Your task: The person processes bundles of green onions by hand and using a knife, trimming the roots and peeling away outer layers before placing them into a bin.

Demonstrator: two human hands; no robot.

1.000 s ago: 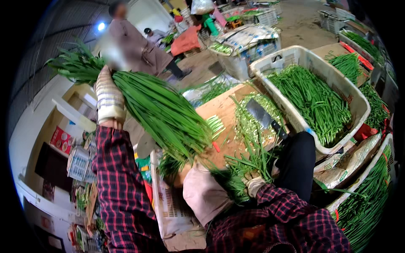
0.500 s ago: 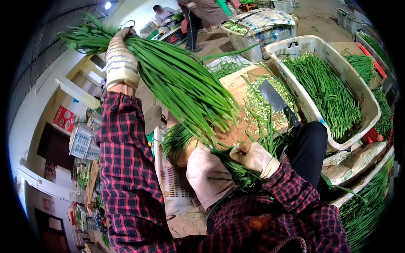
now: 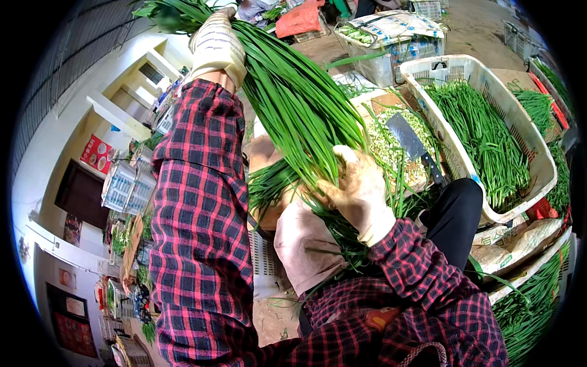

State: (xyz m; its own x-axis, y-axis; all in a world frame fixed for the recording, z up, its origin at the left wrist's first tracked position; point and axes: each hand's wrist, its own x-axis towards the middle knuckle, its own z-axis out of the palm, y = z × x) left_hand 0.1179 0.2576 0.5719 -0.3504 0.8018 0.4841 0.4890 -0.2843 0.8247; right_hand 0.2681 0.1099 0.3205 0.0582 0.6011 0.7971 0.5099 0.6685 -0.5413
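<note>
A big bunch of long green garlic chives [image 3: 299,92] slants across the view, its leafy ends at the upper left. My left hand [image 3: 219,44], in a striped knit glove, is closed around it near the leafy end and holds it up. At the lower, pale ends is my right hand [image 3: 362,192], in a cream glove, thumb and fingers apart beside the stalks; firm contact cannot be made out. A cleaver [image 3: 406,137] with a black handle lies on pale chopped stalk ends [image 3: 391,125] on the wooden board [image 3: 266,150]. More loose chives [image 3: 272,183] lie under the bunch.
To the right stands a white plastic crate [image 3: 477,177] filled with chives. Another lidded crate [image 3: 391,46] is farther back. My knees flank the board's near side. More chives [image 3: 532,312] lie at the lower right. Stacked crates [image 3: 128,189] line the left.
My left hand and the bunch have shifted right and up in the view. My right hand has risen from near my lap to the stalk ends, and its curled fingers have spread.
</note>
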